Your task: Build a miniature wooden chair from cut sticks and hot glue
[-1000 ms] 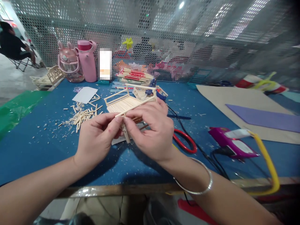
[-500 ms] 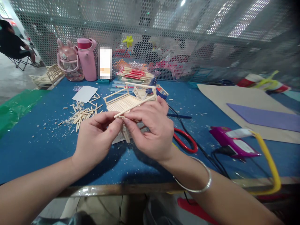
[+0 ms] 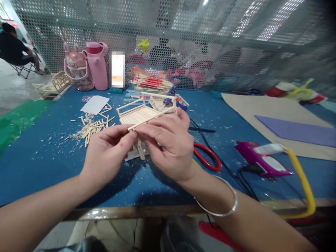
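A small model built of thin wooden sticks (image 3: 138, 114), with a slatted floor and a railing on posts, is held just above the table by both hands. My left hand (image 3: 105, 152) is closed, thumb and forefinger pinching the model's near corner at the end of its front rail. Curled along that same rail, my right hand (image 3: 170, 147) has its fingertips close to the left thumb. Its thumb tip is tucked underneath, mostly hidden. Below the hands show some of the model's legs (image 3: 141, 150). The fingers cover much of its near side.
Cut stick pieces (image 3: 93, 130) and crumbs lie left. Red-handled pliers or scissors (image 3: 211, 157), a purple device (image 3: 262, 161) with black cables and a yellow-handled tool (image 3: 306, 189) lie right. Behind stand a pink bottle (image 3: 98, 70), a clear cup (image 3: 77, 73), a phone (image 3: 118, 70) and bundled sticks (image 3: 152, 83).
My right thumb, formerly showing at the corner beside the left thumb, has moved down and under. The right forefinger now reaches farther left along the rail. The model has barely moved.
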Available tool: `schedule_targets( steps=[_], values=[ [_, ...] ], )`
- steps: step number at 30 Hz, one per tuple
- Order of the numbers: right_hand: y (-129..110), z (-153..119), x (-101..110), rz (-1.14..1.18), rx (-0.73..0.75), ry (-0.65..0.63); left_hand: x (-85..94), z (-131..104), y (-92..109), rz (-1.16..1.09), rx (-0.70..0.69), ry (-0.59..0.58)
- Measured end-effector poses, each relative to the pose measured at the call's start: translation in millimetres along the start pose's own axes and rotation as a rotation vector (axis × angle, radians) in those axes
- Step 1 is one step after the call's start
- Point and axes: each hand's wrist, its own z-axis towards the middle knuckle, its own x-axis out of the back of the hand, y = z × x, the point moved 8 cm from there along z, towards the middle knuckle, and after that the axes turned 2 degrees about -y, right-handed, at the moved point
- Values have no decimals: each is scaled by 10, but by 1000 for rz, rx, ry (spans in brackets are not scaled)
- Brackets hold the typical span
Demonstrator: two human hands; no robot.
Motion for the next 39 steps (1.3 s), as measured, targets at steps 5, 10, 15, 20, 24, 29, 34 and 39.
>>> schedule_targets(
  steps=[5,10,15,20,24,29,34,39],
  values=[
    [0,10,-3,-20,-6,6,-29,17,-11,-11,-15,-35],
    [34,11,11,40,5,20,-9,99,50,28,-40,-60],
    [30,3,81,-41,40,43,10,309,168,184,-48,-153],
    [-1,239,230,-176,106,37,-98,523,240,247,-58,-316],
    [29,484,82,25,216,-271,-173,520,247,193,-88,-437],
    [18,573,-103,180,279,-451,-57,430,134,156,-19,-400],
    [10,611,-239,176,192,-561,4,367,26,78,137,-412],
    [18,652,-226,183,78,-581,-22,314,-81,-79,299,-399]
  ],
)
